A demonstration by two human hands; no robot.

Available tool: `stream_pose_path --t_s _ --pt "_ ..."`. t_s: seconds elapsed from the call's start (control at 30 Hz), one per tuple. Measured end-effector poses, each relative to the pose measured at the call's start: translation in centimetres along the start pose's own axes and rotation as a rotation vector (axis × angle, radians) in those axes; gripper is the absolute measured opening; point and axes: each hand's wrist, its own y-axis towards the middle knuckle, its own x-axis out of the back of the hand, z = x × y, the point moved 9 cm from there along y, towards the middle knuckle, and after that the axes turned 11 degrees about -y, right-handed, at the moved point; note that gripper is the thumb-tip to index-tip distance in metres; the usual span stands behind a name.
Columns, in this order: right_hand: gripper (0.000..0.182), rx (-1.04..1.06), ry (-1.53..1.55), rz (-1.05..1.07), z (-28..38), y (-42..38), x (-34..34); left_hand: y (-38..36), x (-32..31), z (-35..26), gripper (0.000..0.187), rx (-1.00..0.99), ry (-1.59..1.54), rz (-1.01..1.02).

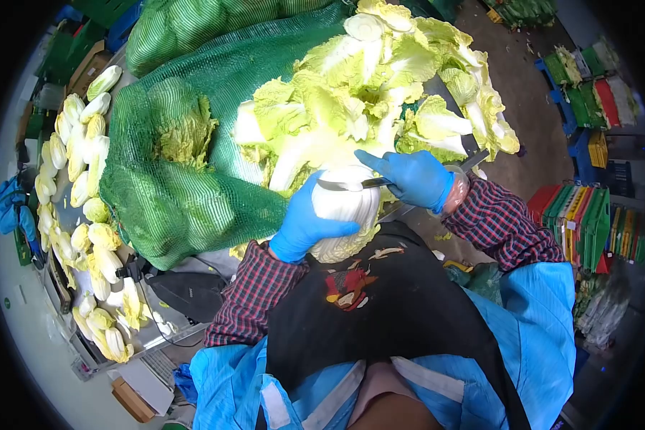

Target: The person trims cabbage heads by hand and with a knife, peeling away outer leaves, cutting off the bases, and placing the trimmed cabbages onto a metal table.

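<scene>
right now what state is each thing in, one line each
left hand: blue-gloved, gripping the cabbage's side
right hand: blue-gloved, closed on the knife handle
knife: blade laid across the cabbage's cut end
napa cabbage: held against the apron, partly trimmed
green net sack: open, cabbages inside
loose outer leaves: cut off, piled up
trimmed cabbages: lined in rows at the left
green crates: stacked

Cut leaf pile (380,93) close ahead, green net sack (186,165) crowding the left; open floor (530,122) rightward.
</scene>
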Motion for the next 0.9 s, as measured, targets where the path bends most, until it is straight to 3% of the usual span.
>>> stream_pose_path --t_s 0.13,0.23,0.3,0.37,0.4,0.43,0.47,0.5,0.57,0.6,0.63,0.7,0.77,0.83,0.9 --pt "0.071 0.01 0.027 0.031 0.0 -0.4 0.3 0.1 -0.2 -0.3 0.09 -0.085 0.084 0.052" --pt "0.06 0.034 0.127 -0.048 -1.3 -1.0 -0.8 -0.7 -0.9 -0.6 0.091 -0.056 0.271 0.08" --pt "0.051 -0.724 0.529 0.534 -10.7 -6.2 -9.3 -1.0 -0.9 -1.5 0.092 -0.081 0.06 0.091" --pt "0.046 -0.329 0.045 0.399 -9.1 -5.4 -6.2 -0.9 -0.6 -2.1 0.094 -0.148 0.058 0.098" --pt "0.052 -0.243 0.204 0.16 -7.7 -4.1 -3.9 -0.6 0.0 -1.9 0.096 -0.113 0.008 0.04" --pt "0.052 -0.244 0.211 0.16 -6.1 -2.9 -2.1 -0.4 0.5 -1.7 0.097 -0.078 -0.034 -0.004" --pt "0.052 -0.329 0.663 0.096 -4.7 -1.1 0.5 -0.2 0.1 -2.4 0.095 -0.219 -0.01 -0.012" --pt "0.052 -0.406 1.118 0.03 -3.4 0.1 1.5 0.3 -0.7 -2.8 0.095 -0.219 -0.01 -0.006" --pt "0.053 -0.447 1.401 0.137 -1.1 1.0 -0.9 1.1 -1.8 -3.8 0.094 -0.184 -0.143 -0.011" --pt "0.048 -0.365 1.245 -0.025 -1.4 1.7 -2.1 0.8 0.1 -1.6 0.093 -0.337 0.144 -0.061" --pt "0.048 -0.366 1.244 -0.022 -1.0 1.7 -3.4 0.7 0.5 -0.4 0.093 -0.337 0.141 -0.063" --pt "0.044 -0.353 1.096 -0.032 -0.1 1.6 -5.0 0.2 1.0 4.4 0.094 0.032 -0.305 -0.054" --pt "0.038 -0.295 1.07 -0.119 -0.2 1.5 -5.1 -0.9 1.7 5.2 0.09 0.015 -0.228 -0.085" --pt "0.035 -0.394 0.788 -0.112 -2.5 1.1 -5.1 -1.8 1.6 4.3 0.086 -0.116 0.019 -0.072" --pt "0.03 -0.577 0.681 -0.287 -9.0 -0.4 -7.2 -3.0 1.7 4.0 0.081 -0.167 0.179 -0.051"
